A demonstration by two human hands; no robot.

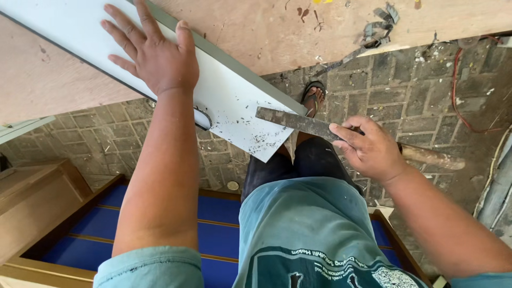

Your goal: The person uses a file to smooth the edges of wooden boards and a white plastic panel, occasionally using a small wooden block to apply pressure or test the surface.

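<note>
My left hand (152, 50) lies flat, fingers spread, on a white panel with a grey edge (229, 93) that sticks out over the edge of a plywood bench (256, 32). Dark filings speckle the panel's near corner. My right hand (368, 149) grips a flat, rusty metal file (293, 121); its wooden handle (432, 158) pokes out to the right of the hand. The file's tip rests at the panel's right edge near the corner. A rounded cutout shows in the panel's lower edge beside my left forearm.
Below is brick paving (416, 90) with my sandalled foot (313, 98). A wooden frame with blue panels (213, 234) lies at my feet. Metal scraps (381, 24) sit on the bench; a red cable (456, 90) trails at right.
</note>
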